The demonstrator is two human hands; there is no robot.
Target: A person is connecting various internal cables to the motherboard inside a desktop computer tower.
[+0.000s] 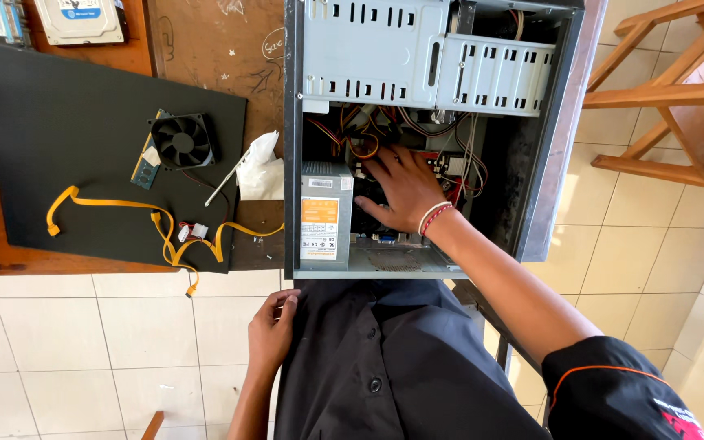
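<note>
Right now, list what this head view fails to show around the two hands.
- What the right hand touches inside the open computer case: its own palm and fingers cover it.
- Left hand palm: pressed against the dark shirt, so any grip is hidden.
- Hard drive: cut off by the top edge.
- Power supply label: too small to tell.

On the wooden table (pixel 205 49) lies a black mat (pixel 59 122). On it rest a small black fan (pixel 182 140), a green memory stick (pixel 145 167) and yellow flat cables (pixel 136 213). A crumpled white cloth (pixel 261 167) sits beside a screwdriver (pixel 223 183). A hard drive (pixel 79 18) lies at the table's far edge, and wooden chairs (pixel 678 90) stand on the tiled floor (pixel 83 342).
</note>
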